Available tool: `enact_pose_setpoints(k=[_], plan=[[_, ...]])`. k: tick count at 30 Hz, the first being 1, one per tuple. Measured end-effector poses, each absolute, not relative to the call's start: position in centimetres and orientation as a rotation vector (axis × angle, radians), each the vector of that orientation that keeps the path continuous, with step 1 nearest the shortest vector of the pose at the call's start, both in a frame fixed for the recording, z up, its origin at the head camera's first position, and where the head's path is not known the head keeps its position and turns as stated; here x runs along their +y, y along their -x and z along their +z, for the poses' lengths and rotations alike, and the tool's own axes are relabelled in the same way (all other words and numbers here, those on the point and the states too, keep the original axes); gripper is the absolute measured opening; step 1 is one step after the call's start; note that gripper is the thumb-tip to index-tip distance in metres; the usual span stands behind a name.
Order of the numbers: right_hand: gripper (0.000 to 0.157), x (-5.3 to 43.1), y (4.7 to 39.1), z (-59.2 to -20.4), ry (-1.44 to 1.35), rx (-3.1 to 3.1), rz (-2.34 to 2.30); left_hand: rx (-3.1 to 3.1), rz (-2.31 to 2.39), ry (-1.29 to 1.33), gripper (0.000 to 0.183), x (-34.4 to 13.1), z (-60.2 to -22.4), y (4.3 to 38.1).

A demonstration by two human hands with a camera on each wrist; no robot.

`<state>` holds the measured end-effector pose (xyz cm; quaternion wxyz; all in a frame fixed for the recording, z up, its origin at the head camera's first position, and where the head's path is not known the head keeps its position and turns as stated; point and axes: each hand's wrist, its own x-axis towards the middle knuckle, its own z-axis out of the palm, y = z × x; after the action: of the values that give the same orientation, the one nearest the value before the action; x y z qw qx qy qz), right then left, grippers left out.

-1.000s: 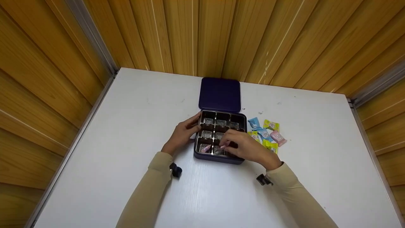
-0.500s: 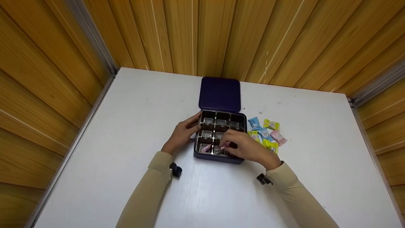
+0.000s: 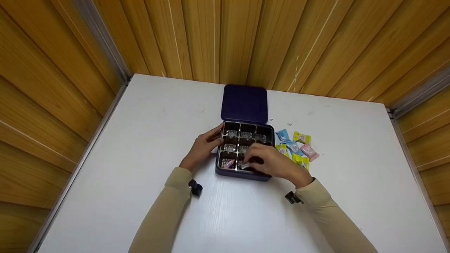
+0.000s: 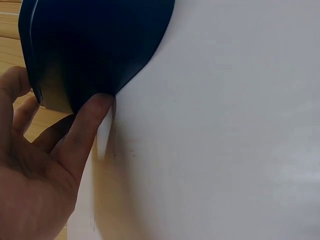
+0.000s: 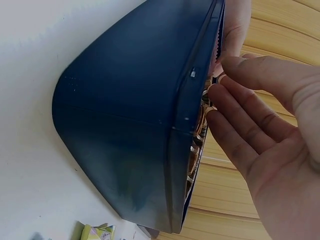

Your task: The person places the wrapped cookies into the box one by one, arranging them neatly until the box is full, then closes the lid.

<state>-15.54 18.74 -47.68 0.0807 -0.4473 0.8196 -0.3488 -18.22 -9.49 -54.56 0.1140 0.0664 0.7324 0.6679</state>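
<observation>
An open dark blue tin (image 3: 242, 174) stands on the table, fitted with a divided tray of small square compartments. My left hand (image 3: 203, 148) holds the tin's left side. In the left wrist view its thumb and fingers lie round the tin's corner (image 4: 100, 45). My right hand (image 3: 269, 160) reaches over the near right part of the tray, pinching a pink wrapped candy (image 3: 243, 165) down in the near middle compartment. Its fingers partly hide that candy. Another pink candy (image 3: 229, 164) sits in the near left compartment. The right hand covers the near right compartment.
Several wrapped candies lie right of the tin, among them a blue one (image 3: 282, 136), a yellow one (image 3: 301, 138) and a pink one (image 3: 309, 152). The dark blue lid (image 3: 244, 103) lies flat behind the tin. Wooden panels (image 3: 235, 42) wall the table's back.
The pink candy at my right fingertips has shifted slightly left and lower into the near middle compartment. The left hand and the tin have hardly moved.
</observation>
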Motion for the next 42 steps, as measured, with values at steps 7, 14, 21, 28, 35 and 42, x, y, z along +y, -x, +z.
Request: enact_pose_setpoints(k=[7, 14, 21, 28, 35, 42], plan=[[0.019, 19.0, 15.6, -47.7, 1.312, 2.463, -1.045, 2.156, 1.95, -0.167, 0.058, -9.5, -54.6, 18.2], [0.023, 19.6, 15.6, -47.4, 1.265, 2.499, -1.059, 2.165, 1.965, -0.181, 0.058, -9.4, -54.6, 18.2], [0.022, 20.4, 15.6, -47.2, 1.247, 2.562, -1.074, 2.146, 1.951, -0.185, 0.058, -9.5, -54.5, 18.1], [0.022, 21.5, 15.7, -47.0, 1.196, 2.643, -1.082, 2.142, 1.952, -0.182, 0.058, -9.5, -54.6, 18.2], [0.026, 22.9, 16.0, -47.0, 1.127, 2.73, -1.113, 2.128, 1.976, -0.178, 0.058, -9.5, -54.6, 18.2], [0.028, 24.2, 15.9, -46.8, 0.98, 2.797, -1.114, 2.13, 1.978, -0.174, 0.058, -9.4, -54.6, 18.3]])
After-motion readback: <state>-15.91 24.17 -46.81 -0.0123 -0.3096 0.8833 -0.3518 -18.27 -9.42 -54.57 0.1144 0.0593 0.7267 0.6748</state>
